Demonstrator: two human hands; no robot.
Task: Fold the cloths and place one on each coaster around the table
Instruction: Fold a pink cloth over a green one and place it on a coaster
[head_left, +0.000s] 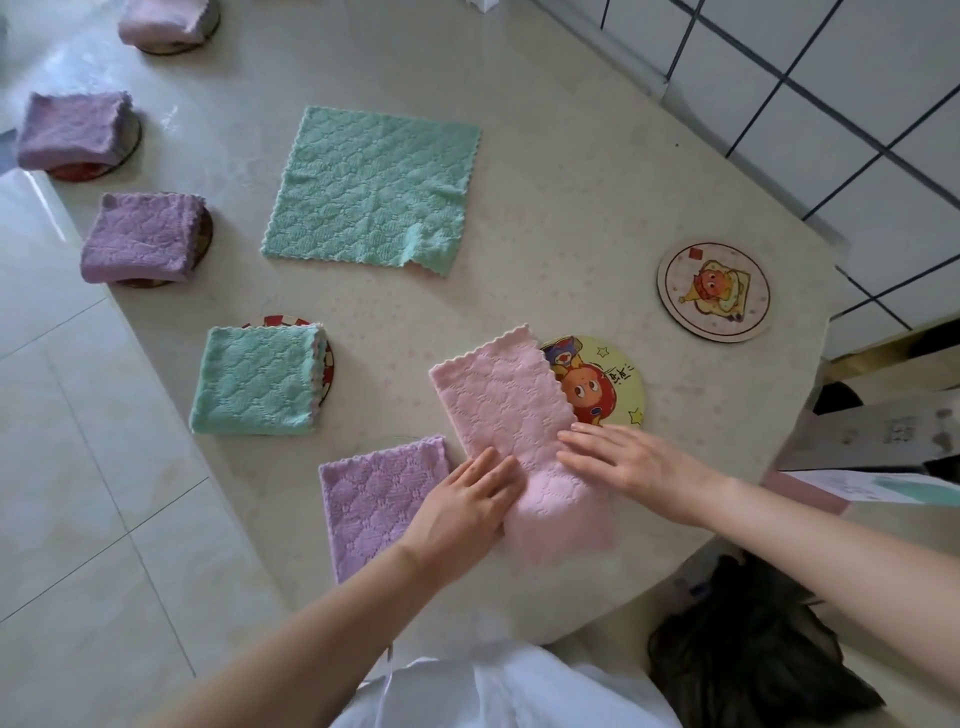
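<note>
**Pink cloth flat under both my hands**

My left hand (470, 501) and right hand (621, 460) lie palm down on the pink cloth (511, 431), fingers stretched out flat and close together, gripping nothing. The cloth is a long strip on the surface (545, 182), its far edge over the yellow coaster (605, 387) just beyond my right fingers. Left of my left fingers lies a purple cloth (371, 499), apparently folded once. Beyond the yellow one sits a bare coaster (714, 291)
</note>
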